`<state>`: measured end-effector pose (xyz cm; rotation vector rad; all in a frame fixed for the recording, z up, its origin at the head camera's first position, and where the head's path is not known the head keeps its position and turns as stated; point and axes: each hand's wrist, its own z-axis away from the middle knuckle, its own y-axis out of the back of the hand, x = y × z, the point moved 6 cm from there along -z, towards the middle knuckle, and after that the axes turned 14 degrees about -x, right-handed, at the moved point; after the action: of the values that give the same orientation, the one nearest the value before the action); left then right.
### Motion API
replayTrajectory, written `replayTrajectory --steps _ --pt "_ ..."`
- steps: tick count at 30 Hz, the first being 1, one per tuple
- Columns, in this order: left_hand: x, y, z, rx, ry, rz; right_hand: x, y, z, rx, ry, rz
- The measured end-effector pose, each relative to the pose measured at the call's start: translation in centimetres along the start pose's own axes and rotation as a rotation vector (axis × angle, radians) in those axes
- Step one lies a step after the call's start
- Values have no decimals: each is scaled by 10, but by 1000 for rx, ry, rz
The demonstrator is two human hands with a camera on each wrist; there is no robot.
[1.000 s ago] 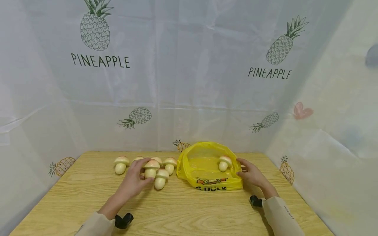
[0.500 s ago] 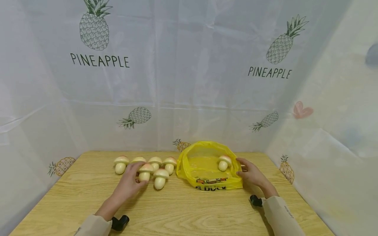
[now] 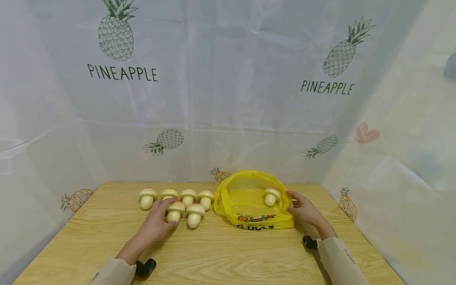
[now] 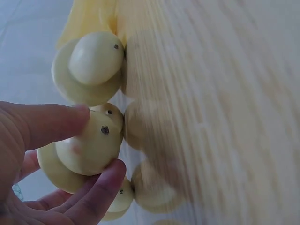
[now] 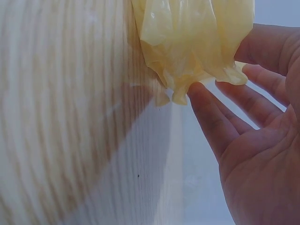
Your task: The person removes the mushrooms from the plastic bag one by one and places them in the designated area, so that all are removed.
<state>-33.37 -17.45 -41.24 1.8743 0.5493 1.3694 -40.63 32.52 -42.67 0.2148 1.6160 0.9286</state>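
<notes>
My left hand (image 3: pixel 155 223) holds a toy mushroom (image 3: pixel 174 212) with a cream stem and a pinkish cap. In the left wrist view the thumb (image 4: pixel 56 124) lies on one side of its stem and the fingers (image 4: pixel 101 194) curl round the other. Just right of it stands another mushroom (image 3: pixel 194 216). Several more line up behind, partly overlapped by the hand. My right hand (image 3: pixel 305 209) grips the right edge of a yellow plastic bag (image 3: pixel 228 213), its fingertips at the gathered film in the right wrist view. Inside the open bag is one mushroom (image 3: pixel 272 197).
A light wooden table (image 3: pixel 228 257) carries everything. White curtain (image 3: pixel 228 87) with pineapple prints hangs behind it and along both sides. A black wrist mount (image 3: pixel 145 268) sits below the left hand, and another mount (image 3: pixel 309 242) below the right.
My left hand has moved left and slightly down with the mushroom, away from the neighbouring mushroom. The right hand and the bag have stayed in place.
</notes>
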Motion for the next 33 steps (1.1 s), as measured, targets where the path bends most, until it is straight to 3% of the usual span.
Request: replayTrajectory --steps 6,15,25,33 --pt "-3 -2 0 -5 18 -22 -4 0 0 -15 19 1" --pt "-8 -2 -1 -36 47 -35 -34 -1 10 -31 10 -5" --pt "-6 -1 -2 -39 55 -42 -6 1 1 2 4 16" --pt "-8 -2 -3 -54 63 -49 -5 0 1 -2 20 30"
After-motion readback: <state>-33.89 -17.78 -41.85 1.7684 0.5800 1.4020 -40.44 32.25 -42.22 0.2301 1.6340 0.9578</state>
